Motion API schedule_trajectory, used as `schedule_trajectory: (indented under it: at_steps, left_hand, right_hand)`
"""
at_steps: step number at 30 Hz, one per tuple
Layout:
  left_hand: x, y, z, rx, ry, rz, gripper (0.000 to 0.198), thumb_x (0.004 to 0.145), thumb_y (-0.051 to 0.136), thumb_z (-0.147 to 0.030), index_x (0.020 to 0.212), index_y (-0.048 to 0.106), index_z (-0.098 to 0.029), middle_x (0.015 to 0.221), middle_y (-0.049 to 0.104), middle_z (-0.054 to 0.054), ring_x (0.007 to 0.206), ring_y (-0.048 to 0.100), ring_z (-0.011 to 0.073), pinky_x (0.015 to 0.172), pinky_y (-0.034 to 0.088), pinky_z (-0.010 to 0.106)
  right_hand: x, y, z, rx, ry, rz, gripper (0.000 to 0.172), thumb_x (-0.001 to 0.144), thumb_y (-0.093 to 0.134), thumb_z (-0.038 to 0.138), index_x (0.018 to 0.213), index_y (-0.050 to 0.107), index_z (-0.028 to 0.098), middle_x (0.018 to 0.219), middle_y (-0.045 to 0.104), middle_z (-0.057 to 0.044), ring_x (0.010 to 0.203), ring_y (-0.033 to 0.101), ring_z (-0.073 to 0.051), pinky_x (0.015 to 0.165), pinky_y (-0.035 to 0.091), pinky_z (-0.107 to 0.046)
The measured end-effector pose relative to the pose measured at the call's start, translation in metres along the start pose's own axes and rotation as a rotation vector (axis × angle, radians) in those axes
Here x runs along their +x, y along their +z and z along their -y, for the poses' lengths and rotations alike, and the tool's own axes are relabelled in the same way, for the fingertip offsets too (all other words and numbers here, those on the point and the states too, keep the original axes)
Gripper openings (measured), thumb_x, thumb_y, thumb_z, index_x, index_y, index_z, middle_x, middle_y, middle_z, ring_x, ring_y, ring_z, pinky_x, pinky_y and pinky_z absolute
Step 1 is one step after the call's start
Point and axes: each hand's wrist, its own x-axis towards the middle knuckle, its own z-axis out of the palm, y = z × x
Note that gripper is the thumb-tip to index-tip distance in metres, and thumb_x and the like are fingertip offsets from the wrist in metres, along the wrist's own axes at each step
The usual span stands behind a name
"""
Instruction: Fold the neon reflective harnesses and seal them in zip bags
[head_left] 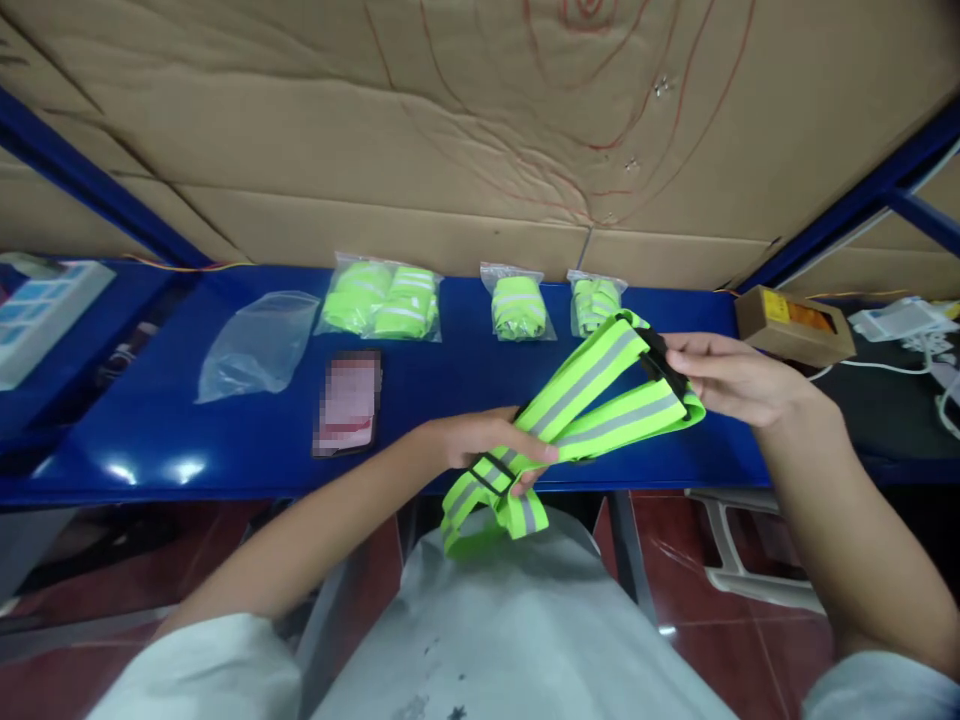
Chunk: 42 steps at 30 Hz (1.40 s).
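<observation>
A neon yellow-green reflective strap (pixel 589 385) with grey stripes and black buckles stretches between my two hands above the table's front edge. My left hand (pixel 499 440) is closed round its gathered middle, with loose loops hanging below near my shirt. At the other end, my right hand (pixel 727 375) pinches the strap by a black buckle. Behind the strap lie clear bags of folded neon straps: a small bag (pixel 596 300) on the right, another small bag (pixel 519 305) beside it, and a larger bag (pixel 382 300) further left.
On the blue table (pixel 442 400) lie an unfilled clear plastic bag (pixel 259 345) and a phone (pixel 349 400) with a blurred screen. A small cardboard box (pixel 795 325) stands at right, near white cables. Cardboard (pixel 480 210) walls the back. A pale plastic stool (pixel 739 560) is below.
</observation>
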Motion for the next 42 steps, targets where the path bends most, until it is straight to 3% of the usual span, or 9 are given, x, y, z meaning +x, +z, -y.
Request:
schedule_trajectory:
  at_steps: [4, 8, 11, 16, 21, 26, 32, 37, 42]
  left_hand:
    - [-0.006, -0.004, -0.023, 0.235, -0.036, 0.045, 0.037, 0.069, 0.088, -0.046, 0.074, 0.071, -0.014, 0.068, 0.069, 0.005, 0.064, 0.062, 0.0157, 0.063, 0.052, 0.027]
    - [-0.014, -0.002, -0.077, 0.331, -0.006, 0.000, 0.029, 0.072, 0.085, -0.034, 0.091, 0.075, -0.015, 0.084, 0.074, 0.006, 0.074, 0.069, 0.0198, 0.068, 0.059, 0.030]
    - [-0.004, -0.014, -0.094, 0.367, -0.011, 0.041, 0.033, 0.073, 0.085, -0.029, 0.102, 0.076, -0.016, 0.077, 0.072, 0.004, 0.065, 0.067, 0.0174, 0.062, 0.057, 0.027]
    - [0.047, -0.054, -0.049, 0.207, -0.299, 0.010, 0.033, 0.062, 0.091, -0.034, 0.083, 0.075, -0.014, 0.067, 0.067, 0.002, 0.054, 0.061, 0.0139, 0.055, 0.055, 0.026]
    - [0.077, -0.059, -0.024, 0.182, -0.444, -0.032, 0.036, 0.056, 0.094, -0.039, 0.072, 0.073, -0.015, 0.074, 0.074, 0.010, 0.059, 0.068, 0.0209, 0.054, 0.057, 0.031]
    - [0.079, -0.051, -0.028, 0.147, -0.480, -0.057, 0.034, 0.059, 0.092, -0.040, 0.070, 0.074, -0.013, 0.071, 0.073, 0.010, 0.061, 0.069, 0.0206, 0.055, 0.056, 0.028]
    - [0.072, -0.038, -0.018, 0.104, -0.483, -0.173, 0.038, 0.057, 0.095, -0.037, 0.083, 0.073, -0.018, 0.087, 0.077, 0.007, 0.066, 0.070, 0.0193, 0.053, 0.053, 0.025]
    - [0.070, -0.018, -0.010, 0.019, -0.469, -0.210, 0.035, 0.058, 0.093, -0.033, 0.082, 0.072, -0.018, 0.083, 0.077, 0.007, 0.067, 0.071, 0.0193, 0.053, 0.051, 0.024]
    - [0.081, -0.004, -0.006, -0.056, -0.412, -0.193, 0.028, 0.059, 0.089, -0.032, 0.074, 0.074, -0.015, 0.074, 0.074, 0.007, 0.064, 0.069, 0.0195, 0.055, 0.054, 0.026]
  right_hand:
    - [-0.025, 0.001, 0.022, -0.050, -0.098, -0.175, 0.040, 0.064, 0.090, 0.048, 0.094, 0.080, 0.024, 0.090, 0.076, -0.010, 0.061, 0.067, -0.017, 0.052, 0.053, -0.030]
    - [-0.046, -0.004, 0.062, -0.186, -0.287, -0.328, 0.038, 0.069, 0.081, 0.056, 0.093, 0.079, 0.027, 0.117, 0.076, -0.007, 0.092, 0.076, -0.030, 0.063, 0.054, -0.042]
    - [-0.040, -0.015, 0.058, -0.201, -0.330, -0.389, 0.032, 0.077, 0.071, 0.053, 0.092, 0.078, 0.026, 0.123, 0.075, -0.003, 0.103, 0.074, -0.032, 0.064, 0.050, -0.043]
    - [0.005, -0.042, -0.033, 0.017, -0.100, -0.423, 0.034, 0.064, 0.088, 0.042, 0.088, 0.077, 0.022, 0.099, 0.079, -0.009, 0.078, 0.074, -0.021, 0.063, 0.057, -0.032]
    - [0.017, -0.078, -0.098, -0.158, 0.044, -0.507, 0.055, 0.055, 0.091, 0.056, 0.095, 0.075, 0.021, 0.091, 0.078, -0.008, 0.078, 0.074, -0.023, 0.068, 0.060, -0.033]
    - [0.026, -0.093, -0.105, -0.446, -0.047, -0.649, 0.053, 0.062, 0.087, 0.048, 0.104, 0.075, 0.019, 0.096, 0.076, -0.008, 0.091, 0.073, -0.025, 0.084, 0.059, -0.038]
    - [0.043, -0.086, -0.098, -0.696, -0.107, -0.703, 0.037, 0.074, 0.077, 0.028, 0.110, 0.076, 0.018, 0.100, 0.076, -0.008, 0.099, 0.070, -0.027, 0.095, 0.054, -0.043]
    - [0.036, -0.056, -0.080, -1.100, -0.099, -0.725, 0.033, 0.087, 0.067, 0.026, 0.119, 0.070, 0.019, 0.114, 0.075, -0.010, 0.101, 0.070, -0.029, 0.083, 0.053, -0.038]
    - [0.032, -0.011, -0.086, -1.565, -0.280, -0.782, 0.026, 0.098, 0.053, 0.019, 0.120, 0.066, 0.016, 0.114, 0.070, -0.013, 0.097, 0.067, -0.028, 0.069, 0.043, -0.034]
